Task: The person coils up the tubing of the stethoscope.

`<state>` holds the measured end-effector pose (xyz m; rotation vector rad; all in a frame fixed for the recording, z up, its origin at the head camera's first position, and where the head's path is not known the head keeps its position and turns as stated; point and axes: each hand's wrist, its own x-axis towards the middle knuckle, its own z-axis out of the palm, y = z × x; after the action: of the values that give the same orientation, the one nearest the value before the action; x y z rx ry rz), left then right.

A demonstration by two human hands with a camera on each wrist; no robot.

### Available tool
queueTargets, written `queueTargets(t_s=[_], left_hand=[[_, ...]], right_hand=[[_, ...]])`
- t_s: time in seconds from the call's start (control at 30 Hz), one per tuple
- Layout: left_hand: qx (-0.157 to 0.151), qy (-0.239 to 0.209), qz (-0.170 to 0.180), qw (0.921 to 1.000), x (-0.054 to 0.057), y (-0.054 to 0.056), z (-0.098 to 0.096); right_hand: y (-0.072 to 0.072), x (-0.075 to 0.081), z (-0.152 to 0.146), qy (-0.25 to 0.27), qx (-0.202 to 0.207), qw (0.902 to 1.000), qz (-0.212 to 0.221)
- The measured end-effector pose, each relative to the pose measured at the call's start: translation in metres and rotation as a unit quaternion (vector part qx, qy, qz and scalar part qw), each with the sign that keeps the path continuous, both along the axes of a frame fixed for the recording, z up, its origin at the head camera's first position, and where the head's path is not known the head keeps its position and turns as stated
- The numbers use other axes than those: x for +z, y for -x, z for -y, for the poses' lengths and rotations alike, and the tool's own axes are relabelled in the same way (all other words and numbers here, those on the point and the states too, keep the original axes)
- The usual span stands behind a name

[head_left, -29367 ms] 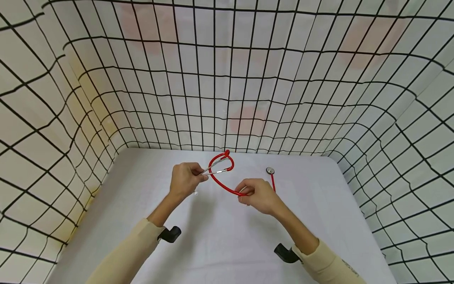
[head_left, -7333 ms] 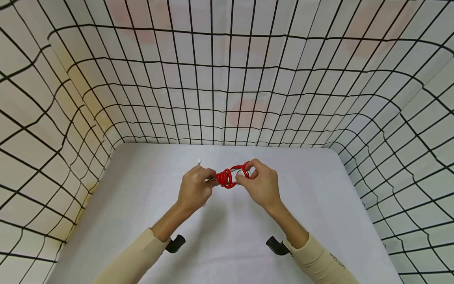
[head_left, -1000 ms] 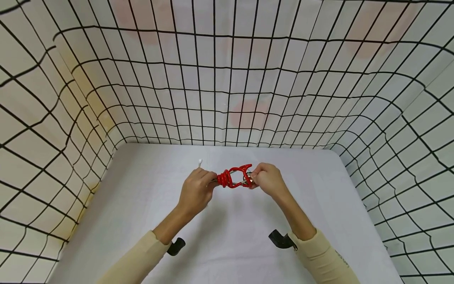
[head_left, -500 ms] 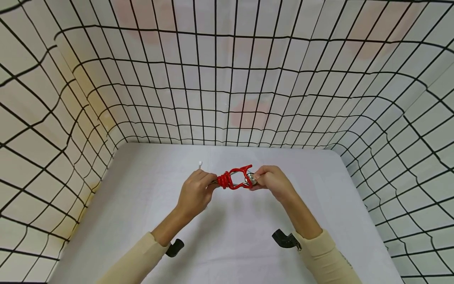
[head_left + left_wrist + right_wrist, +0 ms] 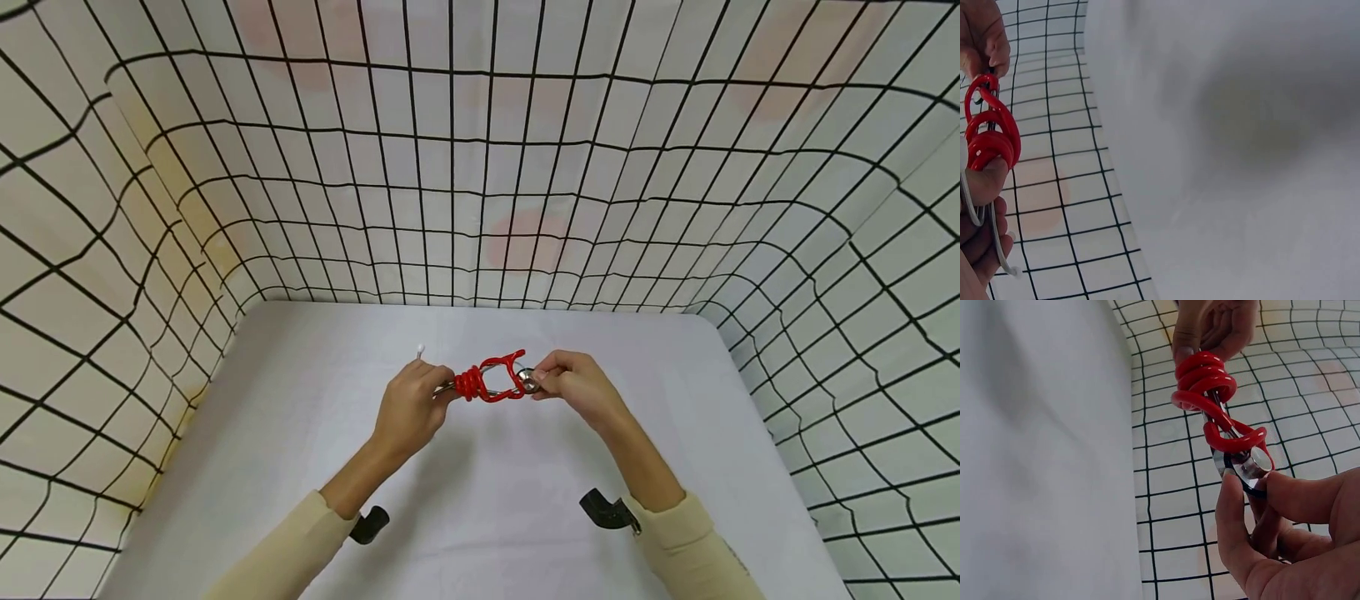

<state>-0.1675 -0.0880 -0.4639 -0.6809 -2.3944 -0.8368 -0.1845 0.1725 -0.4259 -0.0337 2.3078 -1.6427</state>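
A stethoscope with red tubing (image 5: 469,383) is held above the table between both hands. Its tubing is wound in several coils round the metal ear tubes, as the right wrist view shows in the red coils (image 5: 1204,378). My left hand (image 5: 411,408) grips the ear tubes just left of the coils; a white eartip (image 5: 421,348) sticks out above that hand. With thumb and fingertips, my right hand (image 5: 581,383) pinches the metal chest piece (image 5: 1250,467), which sits at the loop of tubing on the right end. In the left wrist view the ear tubes (image 5: 999,240) run past the curled left fingers.
A white-covered table (image 5: 480,517) lies beneath the hands. Black wire grid (image 5: 480,167) over pale walls stands at the back and both sides. A black wrist camera mount (image 5: 369,525) juts from the left cuff, another mount (image 5: 606,510) from the right.
Long ago the tubing hung loose; by several seconds ago it was coiled round the ear tubes. Over the last second my right hand drew slightly right and more of the chest piece shows.
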Motion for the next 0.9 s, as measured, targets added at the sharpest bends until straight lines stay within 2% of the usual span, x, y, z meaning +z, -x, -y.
queueTargets(t_s=[0.1,0.23,0.47,0.67,0.9], left_hand=[[0.005,-0.001,0.017,0.9998,0.001,0.0,0.0],[0.011,0.005,0.027,0.9996,0.002,0.001,-0.002],[0.018,0.019,0.019,0.9995,0.003,0.004,-0.004],[0.028,0.027,0.01,0.9992,0.001,0.005,-0.005],[0.048,0.025,0.011,0.9985,-0.003,0.006,-0.005]], right_hand=[[-0.001,-0.001,-0.001,-0.006,0.006,1.0,-0.004],[0.0,-0.003,-0.001,0.013,0.017,0.9998,-0.001],[0.0,-0.006,-0.001,0.057,0.029,0.9975,0.03],[0.0,-0.011,0.002,0.058,0.017,0.9959,0.067],[-0.003,-0.018,0.008,0.058,0.006,0.9964,0.062]])
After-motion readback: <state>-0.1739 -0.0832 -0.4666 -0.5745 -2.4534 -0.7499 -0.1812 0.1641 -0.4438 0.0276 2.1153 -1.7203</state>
